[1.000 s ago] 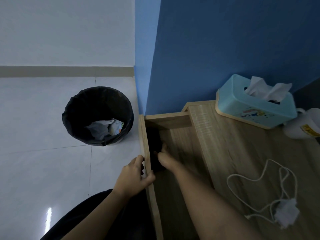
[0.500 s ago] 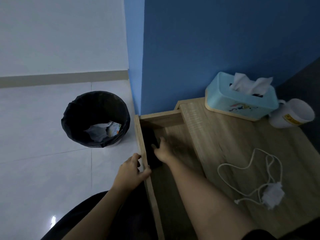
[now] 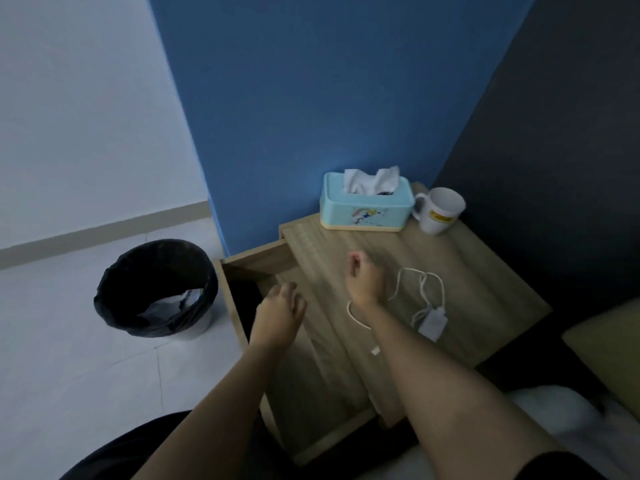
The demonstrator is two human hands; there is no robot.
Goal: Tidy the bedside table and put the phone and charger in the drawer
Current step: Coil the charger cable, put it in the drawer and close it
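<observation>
The bedside table has its drawer pulled out toward me. A dark phone lies inside along the drawer's left wall, partly hidden by my left hand. That hand hovers over the drawer, empty, with its fingers apart. The white charger and its looped cable lie on the tabletop. My right hand is above the tabletop, just left of the cable loops and over one strand. Its fingers are loosely curled and hold nothing.
A light blue tissue box and a white mug stand at the back of the table by the blue wall. A black-lined waste bin sits on the floor to the left. Bedding and a pillow are at the right.
My right hand has come out of the drawer and moved right over the tabletop to the cable, leaving the phone inside. My left hand let go of the drawer's side wall. The view shifted right.
</observation>
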